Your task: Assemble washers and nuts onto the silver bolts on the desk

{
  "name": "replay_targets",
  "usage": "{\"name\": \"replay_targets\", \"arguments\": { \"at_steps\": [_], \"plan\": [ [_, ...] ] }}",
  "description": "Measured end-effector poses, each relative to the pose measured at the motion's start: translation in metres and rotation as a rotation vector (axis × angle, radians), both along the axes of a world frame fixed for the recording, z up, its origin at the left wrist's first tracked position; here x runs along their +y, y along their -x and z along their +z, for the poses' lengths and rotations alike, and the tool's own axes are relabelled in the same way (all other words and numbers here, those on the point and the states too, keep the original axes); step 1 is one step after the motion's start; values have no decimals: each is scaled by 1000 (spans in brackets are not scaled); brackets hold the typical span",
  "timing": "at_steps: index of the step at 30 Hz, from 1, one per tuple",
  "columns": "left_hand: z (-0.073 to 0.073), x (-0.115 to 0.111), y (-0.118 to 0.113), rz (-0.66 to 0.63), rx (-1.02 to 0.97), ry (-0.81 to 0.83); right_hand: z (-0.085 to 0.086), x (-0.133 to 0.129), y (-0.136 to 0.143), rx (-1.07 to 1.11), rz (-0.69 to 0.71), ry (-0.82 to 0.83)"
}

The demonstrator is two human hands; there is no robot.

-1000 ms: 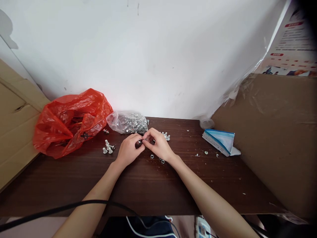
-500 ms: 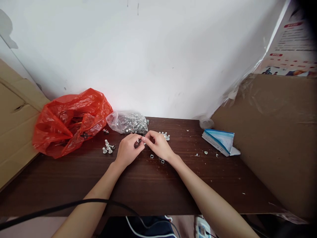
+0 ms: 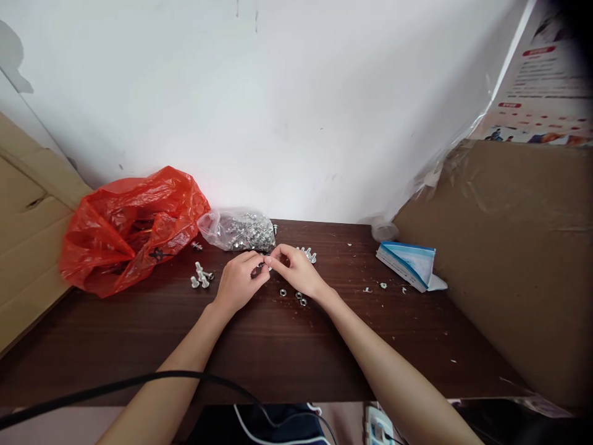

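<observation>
My left hand (image 3: 239, 279) and my right hand (image 3: 296, 269) meet fingertip to fingertip over the dark wooden table (image 3: 278, 352). Both are closed in a pinch on something small between them, mostly hidden by the fingers. Just below my right hand lie several metal nuts (image 3: 283, 292). Metal bolts (image 3: 312, 256) stand behind that hand. Left of my left hand is a group of white screws (image 3: 199, 281). Behind my hands rests a clear bag of small metal parts (image 3: 252, 232).
A red plastic bag (image 3: 134, 235) fills the back left. At the right lies a blue and white packet (image 3: 410, 264) by a cardboard panel (image 3: 509, 259), with small scraps nearby. A black cable (image 3: 185, 374) crosses low in front of my left forearm.
My right hand has shifted very slightly, and the nuts beneath it show more fully. Both hands keep their pinch. The view has moved a little.
</observation>
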State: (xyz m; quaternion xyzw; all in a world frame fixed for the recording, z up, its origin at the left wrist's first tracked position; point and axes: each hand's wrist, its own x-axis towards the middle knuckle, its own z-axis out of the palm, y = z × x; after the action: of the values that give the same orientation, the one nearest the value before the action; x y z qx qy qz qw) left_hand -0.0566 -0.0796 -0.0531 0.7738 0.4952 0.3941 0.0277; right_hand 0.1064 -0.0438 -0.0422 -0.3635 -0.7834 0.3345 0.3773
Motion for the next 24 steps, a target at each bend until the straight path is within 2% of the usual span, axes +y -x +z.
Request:
{"name": "replay_targets", "arguments": {
  "at_steps": [5,13,19,24],
  "plan": [
    [1,0,0,6,-19,41,1,0,-2,99,99,46],
    [1,-1,0,13,11,33,1,1,-1,-45,-24,-53],
    [0,0,0,6,18,41,3,1,-6,-1,101,40],
    [1,-1,0,22,20,87,2,1,-6,22,102,56]
  ]
}}
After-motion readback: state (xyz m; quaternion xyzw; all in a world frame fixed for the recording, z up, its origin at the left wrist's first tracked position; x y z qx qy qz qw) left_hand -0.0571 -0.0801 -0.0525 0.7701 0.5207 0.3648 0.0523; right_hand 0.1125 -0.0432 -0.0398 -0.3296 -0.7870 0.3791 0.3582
